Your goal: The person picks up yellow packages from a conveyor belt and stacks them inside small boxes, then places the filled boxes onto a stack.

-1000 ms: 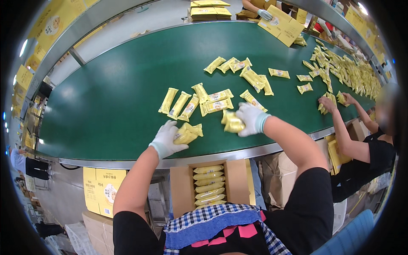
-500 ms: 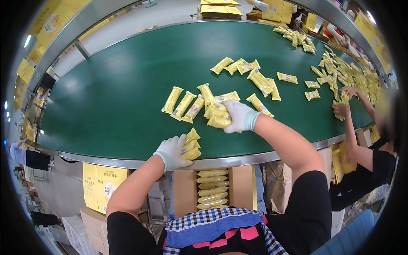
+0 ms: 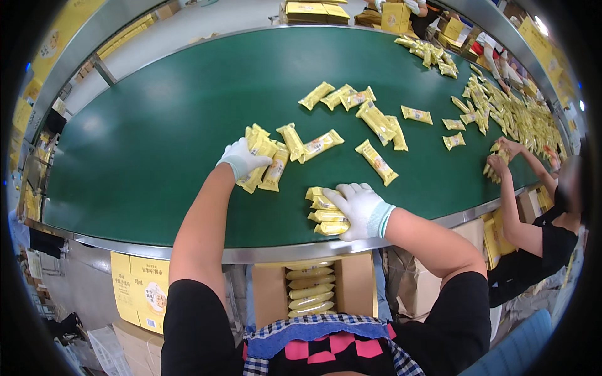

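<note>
carton: open brown cardboard carton below the near edge of the long green metal-edged table, flat yellow packets rowed inside.
right hand: white-gloved right hand, gripping a stack of glossy yellow plastic packets by the table's near edge.
left hand: white-gloved left hand, fingers and thumb gripping a bunch of yellow packets, farther in.
mid-table: loose yellow packets, scattered.
right end: co-worker's bare hands holding packets; dense yellow heap beyond.
</note>
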{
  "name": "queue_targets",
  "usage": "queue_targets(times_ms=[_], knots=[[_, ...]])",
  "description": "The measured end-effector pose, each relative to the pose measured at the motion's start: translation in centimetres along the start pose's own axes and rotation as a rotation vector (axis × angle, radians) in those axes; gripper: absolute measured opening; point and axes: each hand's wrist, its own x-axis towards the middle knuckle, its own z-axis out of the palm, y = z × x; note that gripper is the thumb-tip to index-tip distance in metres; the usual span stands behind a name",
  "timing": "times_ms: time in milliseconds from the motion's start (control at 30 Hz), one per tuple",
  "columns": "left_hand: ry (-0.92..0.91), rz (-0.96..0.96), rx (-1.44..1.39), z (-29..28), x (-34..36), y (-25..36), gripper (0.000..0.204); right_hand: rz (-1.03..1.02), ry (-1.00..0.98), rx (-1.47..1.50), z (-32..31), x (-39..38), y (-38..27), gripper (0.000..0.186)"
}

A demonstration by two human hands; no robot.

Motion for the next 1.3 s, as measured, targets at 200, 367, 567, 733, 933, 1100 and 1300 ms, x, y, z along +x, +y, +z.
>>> queue_targets(times_ms=[200, 367, 567, 733, 933, 1100, 1300], knots=[[0.034, 0.165, -0.061, 1.5, -7.3, 0.7, 0.091, 0.088, 0.026, 0.015, 0.9, -1.6, 0.0, 0.103], [0.194, 0.063, 0.409, 1.3, -15.7, -5.1, 0.116, 0.096, 0.269, 0.123, -7.4, -5.8, -5.6, 0.098], [0.259, 0.182, 0.349, 2.0, -18.0, -6.9, 0.109, -0.046, -0.442, 0.034, -6.8, -7.2, -17.1, 0.100], [0.590, 0.599, 0.204, 0.6, -25.9, 1.3, 0.104, 0.085, -0.360, -0.155, 5.7, -4.9, -16.9, 0.110], [-0.097, 0.640, 0.619, 3.4, -36.2, 5.5, 0.087, -0.070, -0.618, -0.412, 1.3, -5.2, -15.9, 0.096], [-0.727, 0.645, 0.363, 10.7, -34.7, 7.9, 0.092, -0.157, -0.353, -0.192, 1.6, -5.4, -13.0, 0.079], [-0.429, 0.479, 0.434, 15.3, -36.0, 6.7, 0.082, -0.190, -0.724, 0.060, -0.5, -9.8, -15.9, 0.036]])
